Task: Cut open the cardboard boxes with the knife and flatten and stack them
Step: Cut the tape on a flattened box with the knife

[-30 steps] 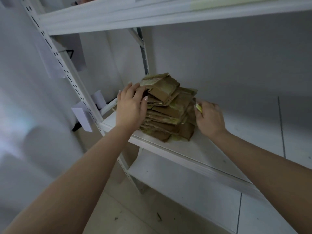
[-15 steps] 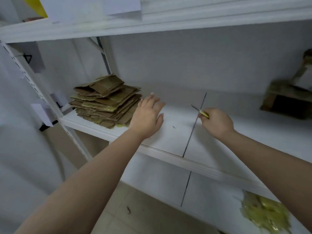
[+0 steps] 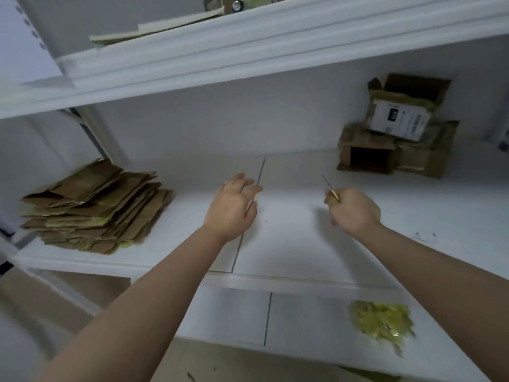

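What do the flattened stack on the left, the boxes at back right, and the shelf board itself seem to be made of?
Flattened stack: brown cardboard, matte, with yellowish tape remnants along the edges.
Boxes: the same brown cardboard, flaps open; the top one carries a white printed label, probably paper.
Shelf board: smooth white panels meeting at a dark seam; painted metal or laminated board, I cannot tell which.

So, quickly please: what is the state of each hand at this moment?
Left hand: open, fingers relaxed, holding nothing, above the shelf.
Right hand: closed around the knife, blade pointing away from the person.
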### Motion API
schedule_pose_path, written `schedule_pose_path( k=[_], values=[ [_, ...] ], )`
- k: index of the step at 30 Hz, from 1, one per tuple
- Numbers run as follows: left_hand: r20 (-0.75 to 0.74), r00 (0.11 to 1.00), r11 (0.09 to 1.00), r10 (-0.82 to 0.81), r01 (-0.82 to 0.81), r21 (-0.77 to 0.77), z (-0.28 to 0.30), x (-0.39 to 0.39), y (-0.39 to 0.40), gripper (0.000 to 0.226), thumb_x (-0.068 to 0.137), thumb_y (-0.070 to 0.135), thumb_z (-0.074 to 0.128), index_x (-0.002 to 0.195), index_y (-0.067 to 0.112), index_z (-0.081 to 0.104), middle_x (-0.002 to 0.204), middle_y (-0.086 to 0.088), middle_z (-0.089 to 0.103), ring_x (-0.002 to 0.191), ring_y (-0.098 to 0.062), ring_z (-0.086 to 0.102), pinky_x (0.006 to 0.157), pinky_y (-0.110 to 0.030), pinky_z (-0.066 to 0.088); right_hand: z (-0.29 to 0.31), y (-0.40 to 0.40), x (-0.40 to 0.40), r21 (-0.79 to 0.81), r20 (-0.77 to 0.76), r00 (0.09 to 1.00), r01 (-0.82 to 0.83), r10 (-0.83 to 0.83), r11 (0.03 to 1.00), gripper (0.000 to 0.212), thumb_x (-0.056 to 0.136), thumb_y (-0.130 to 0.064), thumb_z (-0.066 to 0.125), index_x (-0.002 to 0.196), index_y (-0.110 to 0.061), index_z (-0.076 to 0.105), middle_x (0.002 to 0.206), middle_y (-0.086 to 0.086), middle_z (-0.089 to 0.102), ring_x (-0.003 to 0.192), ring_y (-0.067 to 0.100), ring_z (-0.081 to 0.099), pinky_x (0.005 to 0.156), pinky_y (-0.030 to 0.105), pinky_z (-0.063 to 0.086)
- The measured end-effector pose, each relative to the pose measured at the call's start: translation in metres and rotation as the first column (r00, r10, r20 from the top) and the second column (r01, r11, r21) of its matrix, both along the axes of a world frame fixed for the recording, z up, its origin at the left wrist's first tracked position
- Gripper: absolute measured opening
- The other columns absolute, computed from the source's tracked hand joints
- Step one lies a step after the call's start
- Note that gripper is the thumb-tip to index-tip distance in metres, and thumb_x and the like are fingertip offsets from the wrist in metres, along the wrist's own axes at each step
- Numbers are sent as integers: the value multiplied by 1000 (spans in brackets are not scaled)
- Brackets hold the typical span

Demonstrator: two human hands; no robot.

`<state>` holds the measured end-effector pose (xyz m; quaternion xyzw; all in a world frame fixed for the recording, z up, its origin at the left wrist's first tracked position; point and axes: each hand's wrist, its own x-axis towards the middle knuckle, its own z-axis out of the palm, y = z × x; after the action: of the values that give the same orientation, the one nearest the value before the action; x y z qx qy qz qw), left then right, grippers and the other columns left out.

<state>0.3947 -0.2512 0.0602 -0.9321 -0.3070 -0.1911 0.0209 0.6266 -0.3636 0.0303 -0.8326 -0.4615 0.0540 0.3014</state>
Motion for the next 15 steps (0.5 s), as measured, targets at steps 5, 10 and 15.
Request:
schedule_pose_path(
  k=[5,10,15],
  values=[
    [-2,993,992,-119,119,-36,-23,60,-18,41,86,18,49,123,6,62,127,-19,59,129,-42,45,102,-53,42,-14,-22,46,20,-38,997,69,-68,997,45,100,-42,31,86,-15,65,81,4,68,79,27,62,70,33,49],
    [-44,993,992,-110,108,-59,-25,115,-28,47,88,21,46,131,7,56,136,-19,52,137,-38,36,107,-51,37,-20,-46,115,6,-18,995,98,-98,995,39,101,-38,32,90,-15,62,88,7,68,80,29,61,64,31,43],
    [-25,999,994,-22,19,-111,-21,190,-43,48,96,18,50,143,13,43,148,-13,39,143,-29,22,113,-46,28,-8,-64,200,-37,-4,989,145,-145,989,43,101,-43,28,89,-15,58,91,14,63,84,33,58,65,30,38]
  ],
)
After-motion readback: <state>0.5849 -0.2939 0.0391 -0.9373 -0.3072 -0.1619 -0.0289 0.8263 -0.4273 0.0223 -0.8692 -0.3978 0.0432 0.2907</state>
